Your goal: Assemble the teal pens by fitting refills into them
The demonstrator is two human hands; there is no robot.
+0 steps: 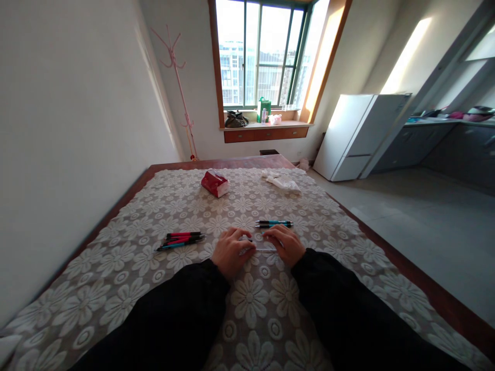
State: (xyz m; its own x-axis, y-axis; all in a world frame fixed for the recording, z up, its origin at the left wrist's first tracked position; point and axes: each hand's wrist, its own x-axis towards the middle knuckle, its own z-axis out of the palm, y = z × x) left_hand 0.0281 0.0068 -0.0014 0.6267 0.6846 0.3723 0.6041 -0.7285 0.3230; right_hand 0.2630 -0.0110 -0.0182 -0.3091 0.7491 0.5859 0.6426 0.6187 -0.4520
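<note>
My left hand (233, 251) rests on the tablecloth with its fingers curled and closed. A small dark-tipped piece (246, 239) shows at its fingers, too small to name. Between both hands runs a thin pale strip (266, 250), its left end under my left fingertips and its right end at the fingers of my right hand (286, 244). That hand is curled too, palm down. Just beyond it lie blue-and-black pens (274, 224) side by side. Left of my left hand, several red-and-black pens (181, 238) are bunched together with a blue pen (180, 244).
A lace floral tablecloth (247, 309) covers the wooden table. Farther back lie a red tissue pack (215, 184) and a crumpled white plastic bag (284, 183). A wall (77, 103) borders the left side; a white fridge (358, 136) stands beyond the table at right.
</note>
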